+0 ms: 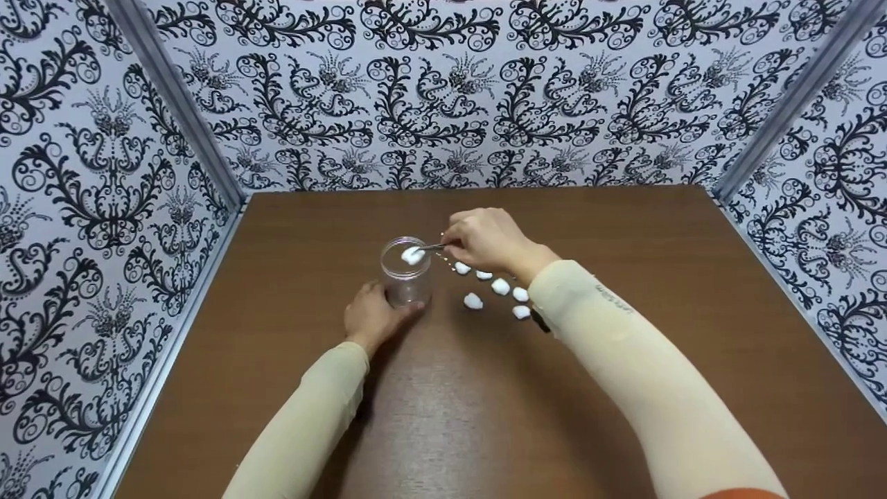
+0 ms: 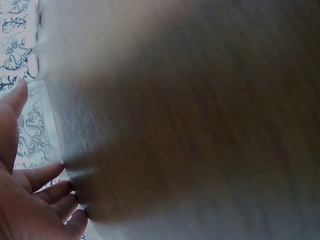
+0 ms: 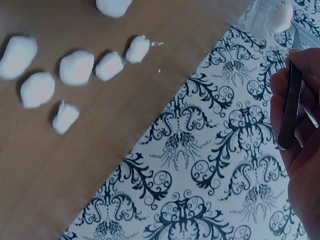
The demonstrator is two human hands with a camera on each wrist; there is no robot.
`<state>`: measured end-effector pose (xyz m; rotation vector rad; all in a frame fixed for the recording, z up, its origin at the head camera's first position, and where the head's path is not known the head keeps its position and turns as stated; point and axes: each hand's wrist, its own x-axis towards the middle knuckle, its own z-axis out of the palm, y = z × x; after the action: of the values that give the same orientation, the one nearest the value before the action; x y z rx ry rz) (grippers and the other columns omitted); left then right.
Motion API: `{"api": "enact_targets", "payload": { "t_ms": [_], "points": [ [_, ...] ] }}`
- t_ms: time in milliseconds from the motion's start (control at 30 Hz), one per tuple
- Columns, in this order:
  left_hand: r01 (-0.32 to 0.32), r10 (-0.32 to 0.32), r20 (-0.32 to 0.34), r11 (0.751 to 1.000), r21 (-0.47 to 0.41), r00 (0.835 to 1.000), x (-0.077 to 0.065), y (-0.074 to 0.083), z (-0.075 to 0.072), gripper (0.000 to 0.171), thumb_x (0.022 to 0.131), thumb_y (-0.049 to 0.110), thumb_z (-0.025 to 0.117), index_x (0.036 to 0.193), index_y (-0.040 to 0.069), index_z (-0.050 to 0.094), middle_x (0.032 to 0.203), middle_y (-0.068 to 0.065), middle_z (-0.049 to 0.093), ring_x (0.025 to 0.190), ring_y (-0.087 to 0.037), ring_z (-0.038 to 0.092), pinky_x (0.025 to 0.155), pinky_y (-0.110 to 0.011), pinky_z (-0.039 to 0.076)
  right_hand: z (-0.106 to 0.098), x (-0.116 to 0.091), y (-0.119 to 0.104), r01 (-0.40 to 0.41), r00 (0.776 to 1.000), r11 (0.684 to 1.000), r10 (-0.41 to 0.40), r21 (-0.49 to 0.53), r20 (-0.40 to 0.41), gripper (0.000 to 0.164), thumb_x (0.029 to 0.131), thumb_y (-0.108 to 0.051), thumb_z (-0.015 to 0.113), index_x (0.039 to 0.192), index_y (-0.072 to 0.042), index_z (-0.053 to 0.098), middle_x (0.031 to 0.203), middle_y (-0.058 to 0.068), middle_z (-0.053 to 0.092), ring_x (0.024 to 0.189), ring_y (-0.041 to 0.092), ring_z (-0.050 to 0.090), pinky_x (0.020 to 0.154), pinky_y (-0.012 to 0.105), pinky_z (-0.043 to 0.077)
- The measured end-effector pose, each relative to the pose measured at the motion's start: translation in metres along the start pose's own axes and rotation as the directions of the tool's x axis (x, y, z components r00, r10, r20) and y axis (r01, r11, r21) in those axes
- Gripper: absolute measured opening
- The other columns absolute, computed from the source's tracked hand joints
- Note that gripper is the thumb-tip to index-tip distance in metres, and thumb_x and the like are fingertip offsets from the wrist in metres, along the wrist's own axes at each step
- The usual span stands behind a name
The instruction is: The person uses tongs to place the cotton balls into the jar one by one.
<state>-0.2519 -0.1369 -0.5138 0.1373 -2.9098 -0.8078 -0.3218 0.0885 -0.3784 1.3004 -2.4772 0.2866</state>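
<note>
A clear plastic jar point(image 1: 407, 277) stands upright on the brown table, its round mouth uncovered. My left hand point(image 1: 374, 315) holds it low down, the thumb on the near side and the fingers round the far left. In the left wrist view the fingers point(image 2: 47, 190) bend against its side. With thumb and fingers my right hand point(image 1: 488, 239) pinches metal tweezers point(image 3: 291, 107), whose tips grip a white cotton ball point(image 1: 413, 256) at the jar's mouth. Right of the jar lie several more cotton balls point(image 1: 500, 285), partly under the right forearm.
Small white bits point(image 3: 159, 44) lie beside the cotton balls. A dark object point(image 1: 540, 321) shows at the right wrist's underside. Black-and-white patterned panels point(image 1: 457, 90) enclose the brown table point(image 1: 429, 416) at the back and both sides.
</note>
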Motion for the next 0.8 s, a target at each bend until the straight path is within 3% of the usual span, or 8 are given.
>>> {"api": "enact_targets", "payload": {
  "t_ms": [267, 433, 567, 800],
  "points": [
    [0.004, -0.004, 0.005, 1.000, -0.016, 1.000, -0.001, 0.001, -0.001, 0.082, 0.075, 0.067, 0.075, 0.123, 0.002, 0.065, 0.122, -0.015, 0.062, 0.115, -0.035, 0.058, 0.094, -0.057, 0.043, 0.011, 0.004, -0.010, 0.001, 0.998, 1.000, -0.001, -0.012, 0.067, 0.017, 0.087, -0.018, 0.070, 0.100, -0.020, 0.081, 0.083, -0.004, 0.063, 0.070, 0.018, 0.062, 0.059, 0.039, 0.051],
    [0.010, -0.010, 0.016, 1.000, -0.004, 1.000, 0.000, -0.001, 0.000, 0.082, 0.074, 0.070, 0.073, 0.122, 0.003, 0.066, 0.120, -0.014, 0.063, 0.114, -0.035, 0.058, 0.093, -0.056, 0.043, 0.003, -0.005, -0.006, 0.028, 0.998, 1.000, -0.028, 0.002, 0.056, 0.015, 0.089, -0.021, 0.071, 0.102, -0.019, 0.080, 0.086, -0.004, 0.064, 0.072, 0.017, 0.063, 0.060, 0.038, 0.051],
    [0.010, -0.010, 0.022, 1.000, -0.012, 1.000, 0.000, -0.001, -0.001, 0.083, 0.074, 0.069, 0.074, 0.123, 0.002, 0.065, 0.123, -0.015, 0.062, 0.116, -0.035, 0.057, 0.095, -0.056, 0.042, -0.011, -0.026, 0.006, 0.050, 0.999, 0.999, -0.050, -0.006, 0.012, 0.014, 0.089, -0.023, 0.073, 0.101, -0.018, 0.079, 0.087, -0.004, 0.065, 0.071, 0.016, 0.062, 0.060, 0.037, 0.052],
    [0.013, -0.011, 0.033, 0.999, -0.044, 0.999, -0.001, -0.002, -0.001, 0.083, 0.076, 0.065, 0.074, 0.130, 0.003, 0.062, 0.133, -0.014, 0.058, 0.124, -0.033, 0.052, 0.100, -0.057, 0.037, -0.029, -0.088, 0.036, 0.023, 1.000, 0.999, -0.023, -0.040, 0.007, 0.012, 0.087, -0.022, 0.075, 0.098, -0.016, 0.079, 0.086, -0.003, 0.067, 0.069, 0.016, 0.062, 0.061, 0.038, 0.053]
  ]
}}
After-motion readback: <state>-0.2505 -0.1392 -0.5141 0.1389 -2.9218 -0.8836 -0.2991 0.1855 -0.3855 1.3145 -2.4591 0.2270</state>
